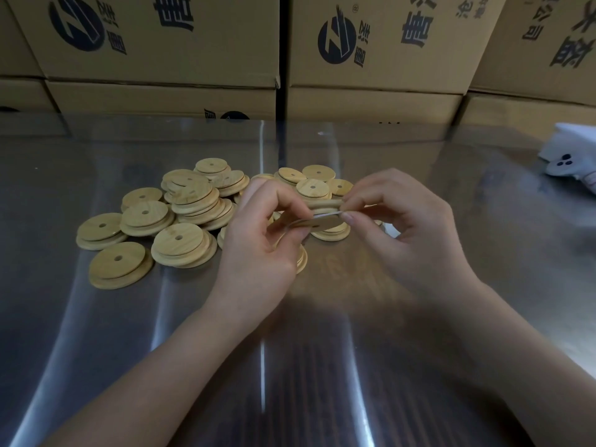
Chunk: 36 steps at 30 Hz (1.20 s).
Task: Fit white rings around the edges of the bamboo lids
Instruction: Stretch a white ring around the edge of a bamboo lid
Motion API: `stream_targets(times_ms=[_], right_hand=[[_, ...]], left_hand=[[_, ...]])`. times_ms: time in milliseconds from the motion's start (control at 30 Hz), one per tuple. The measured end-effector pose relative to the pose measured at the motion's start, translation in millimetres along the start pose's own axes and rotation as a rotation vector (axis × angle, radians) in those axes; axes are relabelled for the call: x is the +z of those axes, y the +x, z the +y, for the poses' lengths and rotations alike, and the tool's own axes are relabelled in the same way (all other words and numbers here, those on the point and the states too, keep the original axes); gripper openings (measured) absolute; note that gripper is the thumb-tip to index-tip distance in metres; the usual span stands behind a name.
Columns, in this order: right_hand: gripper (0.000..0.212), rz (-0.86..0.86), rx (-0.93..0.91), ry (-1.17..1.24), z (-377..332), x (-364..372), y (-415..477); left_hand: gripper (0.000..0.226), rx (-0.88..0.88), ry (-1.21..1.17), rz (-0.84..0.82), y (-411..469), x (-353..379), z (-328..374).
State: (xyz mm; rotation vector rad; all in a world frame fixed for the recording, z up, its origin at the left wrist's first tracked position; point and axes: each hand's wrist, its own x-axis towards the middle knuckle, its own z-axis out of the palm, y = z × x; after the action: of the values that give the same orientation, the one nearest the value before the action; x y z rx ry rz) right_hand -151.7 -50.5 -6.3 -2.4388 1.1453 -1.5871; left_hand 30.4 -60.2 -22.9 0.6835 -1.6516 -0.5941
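Tabletop: shiny grey metal table (96,350), under both forearms.
Left hand (258,240): fingers curled, gripping round bamboo lid (319,223), raised off the table.
Right hand (409,227): thumb and forefinger pinching thin white ring (325,215) at the lid's edge.
Pile: loose bamboo lids (180,214), just behind the hands.

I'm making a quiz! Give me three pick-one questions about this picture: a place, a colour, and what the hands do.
1. Where is the pile of bamboo lids?
A. on the shiny table
B. in a bucket
C. on a chair

2. What colour is the ring on the held lid?
A. red
B. white
C. black

3. What do the left hand and right hand do?
A. both grip one lid
B. lie flat
C. wave

1 A, lids rest on its metal top; 2 B, a white line edges the lid; 3 A, both hands' fingers curl round it.
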Motion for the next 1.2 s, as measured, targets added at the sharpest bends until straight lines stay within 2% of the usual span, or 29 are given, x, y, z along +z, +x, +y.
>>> stream_targets(times_ms=[133,233,300,500,833,1200], right_hand=[[0.007,-0.020,0.127,0.094,2,0,1],[0.004,-0.033,0.214,0.210,3,-2,2],[0.010,-0.040,0.267,0.279,4,-3,3],[0.008,-0.094,0.360,0.359,7,-2,3],[0.008,-0.126,0.148,0.113,4,1,2],[0.006,-0.090,0.072,0.141,1,-3,2]], left_hand=[[0.035,-0.040,-0.021,-0.032,0,-1,0],[0.041,-0.102,-0.122,-0.047,2,-2,2],[0.044,-0.152,-0.171,-0.054,2,-2,3],[0.036,-0.247,-0.255,-0.072,1,-1,1],[0.034,-0.203,-0.232,-0.117,1,1,-7],[0.025,-0.180,-0.365,-0.107,1,2,-6]])
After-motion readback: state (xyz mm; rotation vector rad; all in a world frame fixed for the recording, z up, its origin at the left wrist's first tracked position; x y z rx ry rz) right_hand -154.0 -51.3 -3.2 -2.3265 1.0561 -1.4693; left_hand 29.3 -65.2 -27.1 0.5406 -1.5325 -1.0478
